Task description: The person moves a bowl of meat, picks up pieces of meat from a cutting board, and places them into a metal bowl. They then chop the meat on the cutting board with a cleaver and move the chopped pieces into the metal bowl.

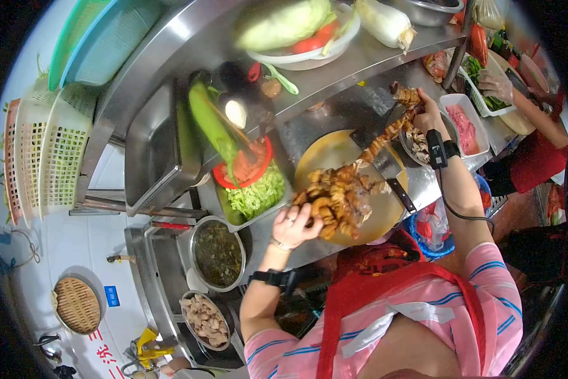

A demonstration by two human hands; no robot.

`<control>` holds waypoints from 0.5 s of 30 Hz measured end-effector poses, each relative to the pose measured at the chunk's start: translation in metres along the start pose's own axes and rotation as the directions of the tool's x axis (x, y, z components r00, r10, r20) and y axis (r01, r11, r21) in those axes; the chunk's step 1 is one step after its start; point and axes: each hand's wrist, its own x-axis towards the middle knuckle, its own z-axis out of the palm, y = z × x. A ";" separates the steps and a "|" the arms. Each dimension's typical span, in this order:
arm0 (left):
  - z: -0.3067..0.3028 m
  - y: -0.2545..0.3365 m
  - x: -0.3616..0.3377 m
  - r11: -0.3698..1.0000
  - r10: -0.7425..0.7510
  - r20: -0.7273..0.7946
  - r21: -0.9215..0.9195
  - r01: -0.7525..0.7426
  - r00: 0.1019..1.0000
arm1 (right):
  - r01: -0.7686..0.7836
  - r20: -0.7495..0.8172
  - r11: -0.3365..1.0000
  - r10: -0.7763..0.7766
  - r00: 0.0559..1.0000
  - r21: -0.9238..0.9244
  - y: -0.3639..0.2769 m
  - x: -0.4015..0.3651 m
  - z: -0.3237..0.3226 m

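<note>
A long strand of glossy brown, curled, braised-looking pieces (341, 201) stretches between both hands above a round yellow cutting board (319, 150). Its bunched end rests against my left hand (293, 227), whose fingers curl around the edge of the bunch. Farther up and to the right, my right hand (428, 117) grips the thinner end, with part of the strand poking out beyond it. A cleaver (401, 195) lies on the board, its dark handle toward me and its blade partly hidden under the strand.
Near my right hand stand a bowl of sliced grey-brown pieces (418, 146) and a white tub of pink meat (466, 129). A metal pan of chopped greens (259, 192) is left of the board. A co-worker's gloved hand (495, 85) is over greens at right. A shelf (366, 61) overhangs the counter.
</note>
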 end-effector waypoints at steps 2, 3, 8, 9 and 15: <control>-0.018 -0.014 0.001 0.995 0.098 -0.012 -0.018 -0.098 0.995 | 0.025 0.057 0.998 -0.022 0.998 -0.055 -0.010 -0.001 -0.009; -0.025 -0.020 -0.006 0.990 0.142 -0.012 0.015 -0.142 0.990 | 0.056 0.115 0.993 -0.044 0.992 -0.105 -0.017 -0.004 -0.012; -0.060 -0.052 -0.051 0.988 0.012 0.160 0.153 -0.037 0.987 | 0.430 0.072 0.899 -0.425 0.902 -0.083 -0.080 -0.033 -0.012; -0.058 -0.054 -0.051 0.985 -0.009 0.145 0.170 -0.016 0.989 | 0.431 0.070 0.899 -0.426 0.902 -0.083 -0.075 -0.032 -0.013; -0.028 -0.037 -0.028 0.985 -0.026 0.076 0.175 0.013 0.997 | 0.009 0.215 0.997 0.007 0.976 -0.073 0.025 -0.037 0.014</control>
